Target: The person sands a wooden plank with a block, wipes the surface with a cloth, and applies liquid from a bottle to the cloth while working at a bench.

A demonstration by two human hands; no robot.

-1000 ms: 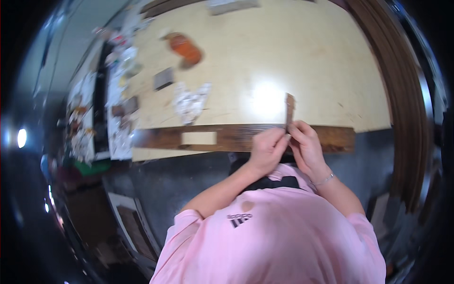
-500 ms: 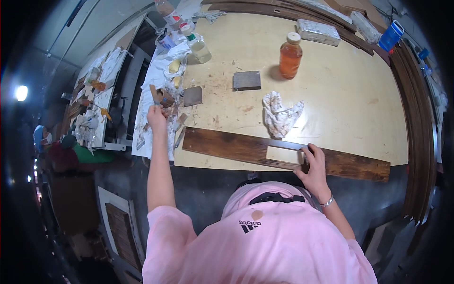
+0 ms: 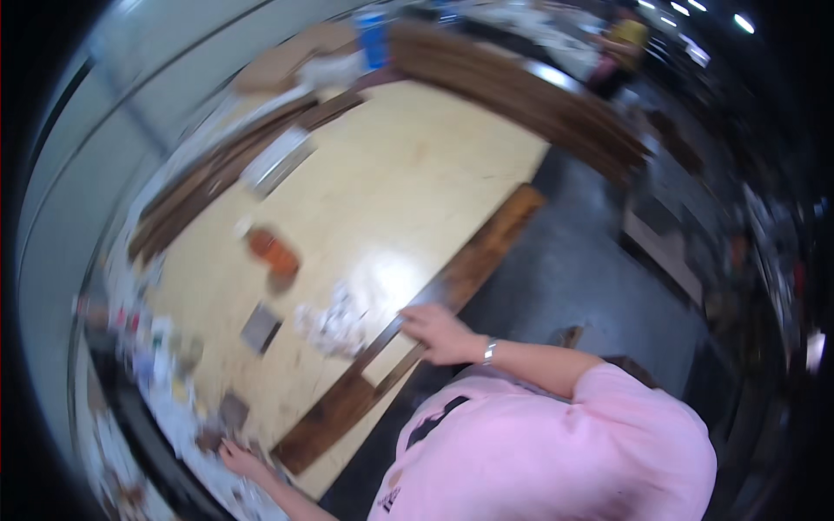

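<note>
A long dark-stained wooden plank with a rectangular cutout lies along the table's near edge. My right hand grips it beside the cutout, fingers over the far edge and thumb on the near side. At the lower left, my left hand reaches to a brown lump on the littered white sheet. Its fingers look closed, but blur hides what is in them. A grey square block sits beside that lump, and a second grey block lies farther in. The crumpled stained cloth rests next to the plank.
A bottle of amber liquid stands on the pale tabletop. Beyond are a wrapped block, dark boards and a blue jug. Stacked brown planks line the table's far end. Another person is in the background.
My view has swung to the right and tilted, blurring the picture. My right hand still holds the plank by its cutout. My left hand stays near the brown lump.
</note>
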